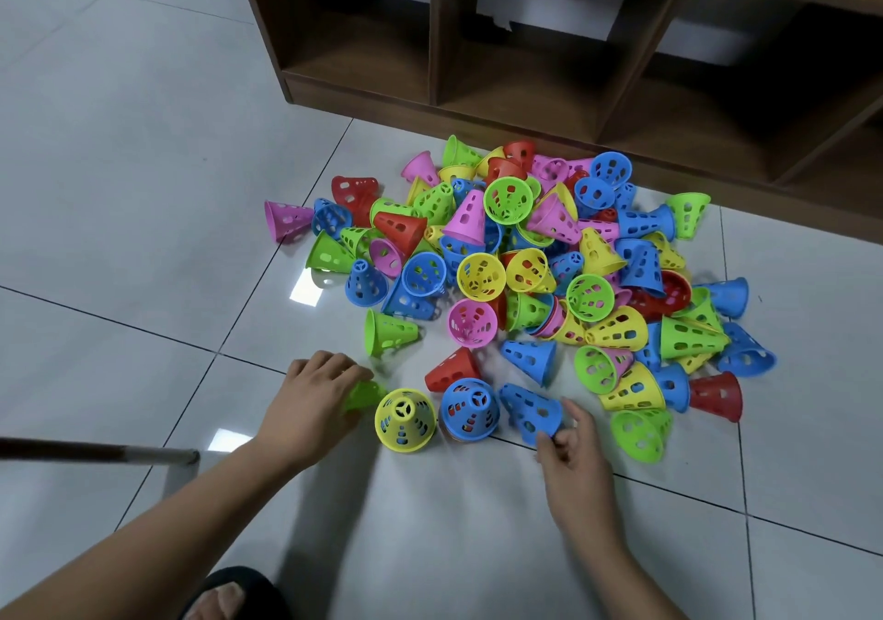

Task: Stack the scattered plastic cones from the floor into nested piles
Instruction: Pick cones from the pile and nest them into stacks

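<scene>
Left hand [319,397] seemingly grips green cone [365,394], right hand [571,450] pinches blue cone [529,410]

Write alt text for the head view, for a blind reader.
A person's left hand holds a green cone and the right hand pinches a tipped blue cone beside a heap of colourful perforated plastic cones on a tiled floor. A yellow cone and an upright blue cone stand between the hands; wooden shelves stand behind.

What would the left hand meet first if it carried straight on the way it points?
Likely the green perforated plastic cone lying on its side just beyond the left hand, though depth is unclear.
</scene>
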